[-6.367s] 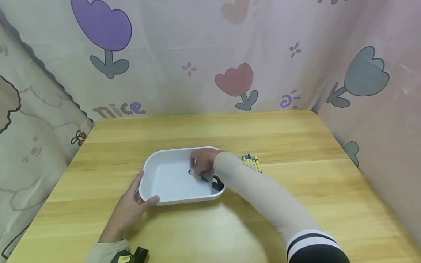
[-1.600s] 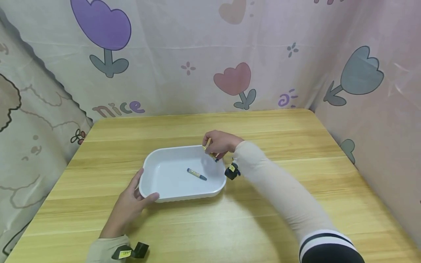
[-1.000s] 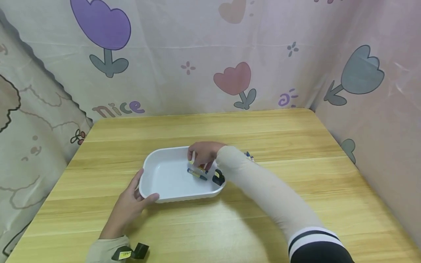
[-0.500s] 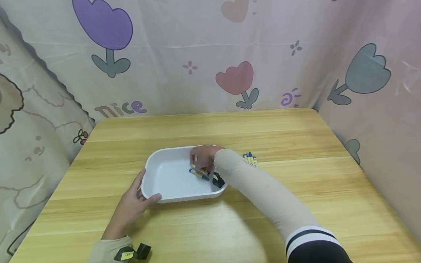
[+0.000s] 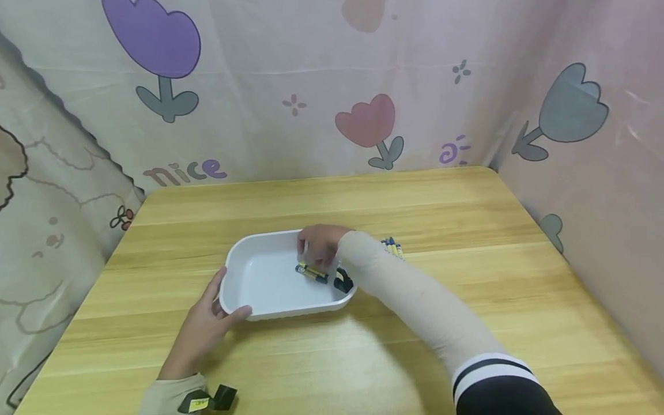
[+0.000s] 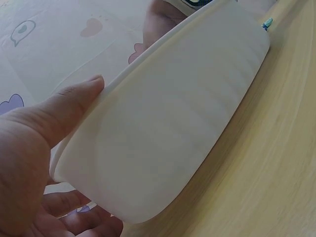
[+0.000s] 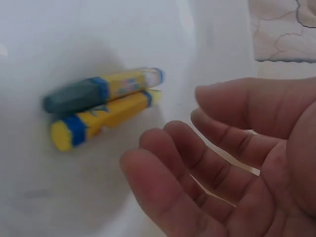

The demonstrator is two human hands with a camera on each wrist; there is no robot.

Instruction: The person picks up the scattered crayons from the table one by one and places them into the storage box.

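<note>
My left hand [image 5: 201, 329] grips the left end of a white plastic tray [image 5: 259, 297], with the thumb on its rim, as the left wrist view shows. Inside the tray, two crayons lie side by side: one with a grey-green tip [image 7: 74, 98] and a yellow one [image 7: 116, 118]. My right hand [image 5: 323, 245] is over the tray's right half, close to them. In the right wrist view its fingers curve loosely apart from the crayons and hold nothing.
Several more crayons [image 5: 392, 248] lie on the wooden table [image 5: 441, 213] to the right of the tray, partly hidden by the right sleeve [image 5: 415, 294]. A patterned curtain [image 5: 270, 132] hangs behind the table.
The right hand has brought the yellow crayon from over the tray's right rim, laid it beside the grey-green-tipped one and let go. The left hand keeps its hold on the tray.
</note>
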